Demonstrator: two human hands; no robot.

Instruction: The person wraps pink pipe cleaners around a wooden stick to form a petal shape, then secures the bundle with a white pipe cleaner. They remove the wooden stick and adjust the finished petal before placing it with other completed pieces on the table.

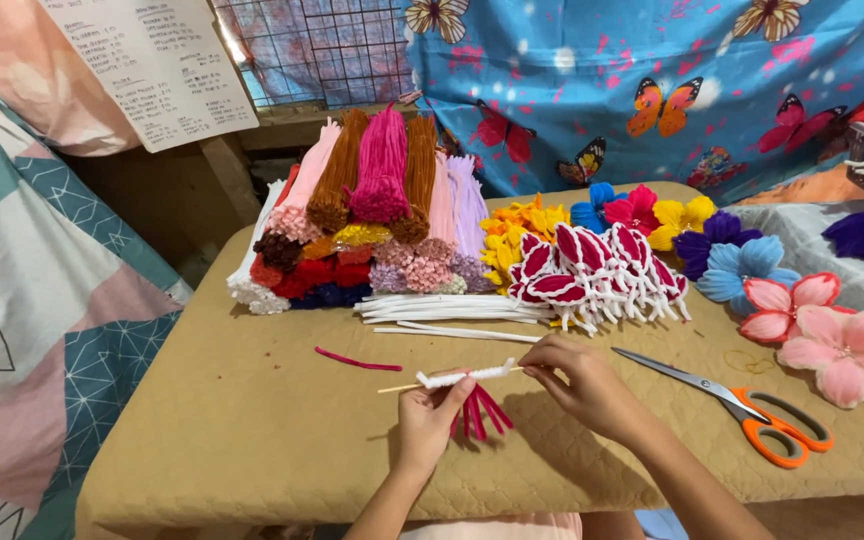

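Observation:
My left hand [430,418] grips a thin wooden stick [399,386] wrapped with a white pipe cleaner [466,375], and several red pipe cleaner pieces [482,410] hang from the same hand. My right hand [584,382] pinches the right end of the white wrap on the stick. Both hands hover just above the tan quilted table [252,420], near its front edge.
A stack of coloured pipe cleaner bundles [372,210] stands at the back, with white pipe cleaners [452,308] before it. Red-and-white petals [597,270], finished pipe cleaner flowers [812,320], orange-handled scissors [752,412] and a loose red piece [357,360] lie around.

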